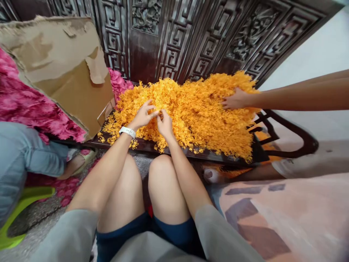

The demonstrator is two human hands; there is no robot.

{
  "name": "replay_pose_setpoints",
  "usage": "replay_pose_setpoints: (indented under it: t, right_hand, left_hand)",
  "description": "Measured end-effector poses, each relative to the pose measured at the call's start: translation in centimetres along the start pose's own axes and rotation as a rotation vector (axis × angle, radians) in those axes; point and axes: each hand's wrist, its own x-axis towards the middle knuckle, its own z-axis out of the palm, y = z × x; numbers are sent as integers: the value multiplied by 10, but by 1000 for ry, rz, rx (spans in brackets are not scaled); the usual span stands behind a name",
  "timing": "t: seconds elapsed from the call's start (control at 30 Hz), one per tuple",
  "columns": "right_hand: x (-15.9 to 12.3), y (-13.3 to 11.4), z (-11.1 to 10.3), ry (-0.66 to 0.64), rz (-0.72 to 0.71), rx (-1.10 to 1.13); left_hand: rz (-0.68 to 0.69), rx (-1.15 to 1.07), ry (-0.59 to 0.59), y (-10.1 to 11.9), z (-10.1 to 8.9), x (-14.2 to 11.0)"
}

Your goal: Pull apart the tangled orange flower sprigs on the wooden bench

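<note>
A big heap of small orange artificial flowers (196,112) covers a dark wooden bench seat (174,150) in front of me. My left hand (143,114), with a white watch at the wrist, pinches a bit of orange flower at the heap's near left side. My right hand (164,123) is closed right beside it, fingertips meeting those of the left over the same small orange piece. My bare knees sit just below the bench edge.
Another person's hand (235,100) reaches in from the right onto the heap. A torn cardboard box (71,69) stands at left beside pink flowers (24,105). A person in blue sits at far left on a green stool (16,214). Carved dark wood panels (191,32) rise behind.
</note>
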Motion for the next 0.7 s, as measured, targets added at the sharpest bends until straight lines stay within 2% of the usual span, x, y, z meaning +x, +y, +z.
replay_pose_setpoints:
  t: [0.13, 0.3, 0.4, 0.57, 0.7]
  right_hand:
    - [-6, 7, 7, 79, 29, -46]
    - [-4, 8, 9, 149, 235, 317]
    - [3, 3, 3, 241, 352, 481]
    - [11, -2, -10, 347, 330, 602]
    - [15, -6, -24, 368, 410, 833]
  left_hand:
    - [-41, 143, -42, 5, 1, -2]
    - [-81, 223, -49, 16, 2, -2]
    - [-80, 235, -48, 16, 0, 0]
    - [-156, 287, -4, 7, -8, 0]
    - [-155, 310, -37, -3, -10, -2]
